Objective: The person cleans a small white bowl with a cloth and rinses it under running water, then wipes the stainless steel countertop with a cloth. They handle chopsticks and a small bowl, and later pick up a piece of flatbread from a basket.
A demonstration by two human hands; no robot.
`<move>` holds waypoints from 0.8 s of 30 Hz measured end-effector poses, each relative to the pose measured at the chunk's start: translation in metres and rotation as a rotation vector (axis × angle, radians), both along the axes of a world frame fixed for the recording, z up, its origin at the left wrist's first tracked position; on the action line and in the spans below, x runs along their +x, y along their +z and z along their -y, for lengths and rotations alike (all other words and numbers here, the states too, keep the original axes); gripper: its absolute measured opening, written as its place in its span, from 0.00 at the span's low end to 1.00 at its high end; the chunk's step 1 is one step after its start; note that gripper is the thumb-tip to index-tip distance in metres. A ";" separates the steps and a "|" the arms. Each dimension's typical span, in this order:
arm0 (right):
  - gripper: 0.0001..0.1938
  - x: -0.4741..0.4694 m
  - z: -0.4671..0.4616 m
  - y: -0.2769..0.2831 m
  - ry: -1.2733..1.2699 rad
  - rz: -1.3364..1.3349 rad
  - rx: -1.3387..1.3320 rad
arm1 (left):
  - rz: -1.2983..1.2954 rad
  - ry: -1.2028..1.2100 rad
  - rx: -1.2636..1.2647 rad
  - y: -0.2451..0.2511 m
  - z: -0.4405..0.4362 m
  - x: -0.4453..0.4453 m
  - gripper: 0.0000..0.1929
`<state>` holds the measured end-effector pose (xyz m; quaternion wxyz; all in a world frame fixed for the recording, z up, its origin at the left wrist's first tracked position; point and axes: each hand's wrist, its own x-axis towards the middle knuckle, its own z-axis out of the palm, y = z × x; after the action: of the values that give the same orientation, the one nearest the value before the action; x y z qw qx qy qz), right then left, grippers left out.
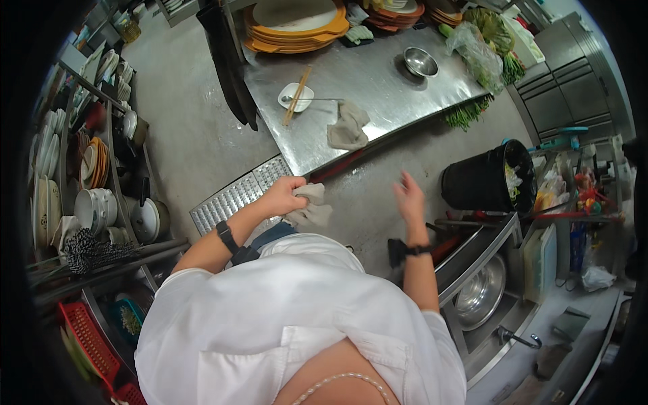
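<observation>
My left hand grips a crumpled beige cloth in front of my waist, just off the near corner of a stainless-steel table. Slightly blurred, my right hand is held out over the floor with nothing in it and its fingers apart. On the table a second beige cloth lies bunched near the front edge. Beside it stands a small white dish; wooden chopsticks and a long-handled metal spoon rest across the dish. A steel bowl sits farther right.
Orange-rimmed plates are stacked at the table's back. To my right are a black bin holding scraps and a sink with a metal basin. A perforated metal drain grate lies in the floor. Crockery shelves line the left.
</observation>
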<state>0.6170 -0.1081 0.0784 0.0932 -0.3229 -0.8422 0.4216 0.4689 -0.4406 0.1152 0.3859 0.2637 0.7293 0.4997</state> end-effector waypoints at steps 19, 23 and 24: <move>0.20 -0.174 -0.026 0.015 0.168 -0.354 -0.454 | 0.139 0.272 0.339 0.026 -0.102 -0.089 0.28; 0.29 -0.173 -0.049 0.052 0.424 -0.322 -0.582 | 0.152 0.323 0.451 0.016 -0.220 -0.094 0.30; 0.30 -0.174 -0.055 0.057 0.515 -0.357 -0.336 | 0.059 0.310 0.355 0.017 -0.245 -0.093 0.23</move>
<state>0.4433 -0.0533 0.1359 0.0753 -0.0322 -0.7853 0.6136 0.3756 -0.1953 0.1326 0.2735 0.1977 0.6502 0.6807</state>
